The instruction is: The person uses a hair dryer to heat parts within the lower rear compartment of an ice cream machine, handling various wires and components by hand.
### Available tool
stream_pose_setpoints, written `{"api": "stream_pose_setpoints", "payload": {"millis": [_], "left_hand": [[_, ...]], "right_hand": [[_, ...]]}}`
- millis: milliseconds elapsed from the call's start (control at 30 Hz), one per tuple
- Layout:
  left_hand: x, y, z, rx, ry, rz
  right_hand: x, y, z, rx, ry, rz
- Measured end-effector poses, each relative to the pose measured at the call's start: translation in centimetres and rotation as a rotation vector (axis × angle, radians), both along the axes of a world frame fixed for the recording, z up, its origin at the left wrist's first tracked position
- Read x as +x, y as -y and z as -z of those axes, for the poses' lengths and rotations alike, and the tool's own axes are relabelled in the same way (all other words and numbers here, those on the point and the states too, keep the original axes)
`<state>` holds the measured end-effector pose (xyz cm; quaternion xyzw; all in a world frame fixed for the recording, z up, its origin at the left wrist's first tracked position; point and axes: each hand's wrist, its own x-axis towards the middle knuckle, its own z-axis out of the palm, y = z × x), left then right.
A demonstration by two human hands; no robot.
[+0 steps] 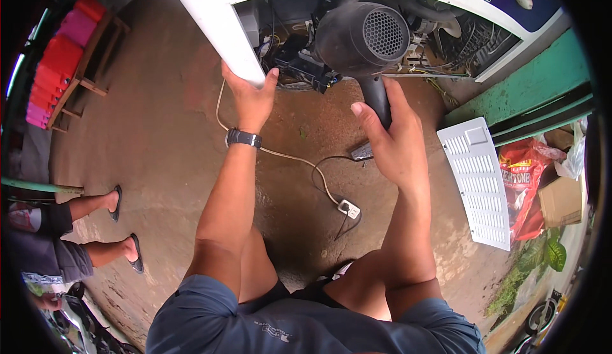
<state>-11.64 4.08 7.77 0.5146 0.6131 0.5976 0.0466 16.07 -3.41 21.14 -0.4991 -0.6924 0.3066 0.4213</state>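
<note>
My right hand (396, 140) grips the handle of a black hair dryer (347, 38), whose round mesh end faces up toward me. The dryer is held in front of the open lower compartment of a white and dark-blue appliance cabinet (223, 26), which looks like a chest freezer. Wires, a black housing (299, 61) and pipes show inside; the dryer hides part of them. At the cabinet's white corner post, my left hand (250, 96) is closed round the lower end, thumb on the near side. A black watch (244, 138) is on my left wrist.
A white extension socket (349, 209) with cords lies on the wet brown floor below my hands. To the right leans a louvred white panel (475, 182), beside a red bag (523, 188) and cardboard (561, 201). Another person's legs (95, 226) are at left, below red stools (57, 67).
</note>
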Motion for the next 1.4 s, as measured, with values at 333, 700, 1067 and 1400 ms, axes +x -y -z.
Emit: {"api": "stream_pose_setpoints", "payload": {"millis": [333,700,1067,1400], "left_hand": [[3.7,3.1,-1.8,0.024,-0.031,-0.251],[1.2,1.9,-1.3,-0.099,0.104,-0.044],[0.6,0.5,-1.6,-0.153,-0.004,-0.109],[0.9,0.0,-1.3,-0.099,-0.008,-0.114]], "right_hand": [[0.8,-0.3,-0.5,-0.084,-0.093,-0.028],[1.1,-0.4,0.5,-0.05,-0.13,-0.034],[1.7,-0.2,0.4,-0.066,-0.215,-0.069],[1.9,-0.8,0.3,-0.049,-0.22,-0.079]]}}
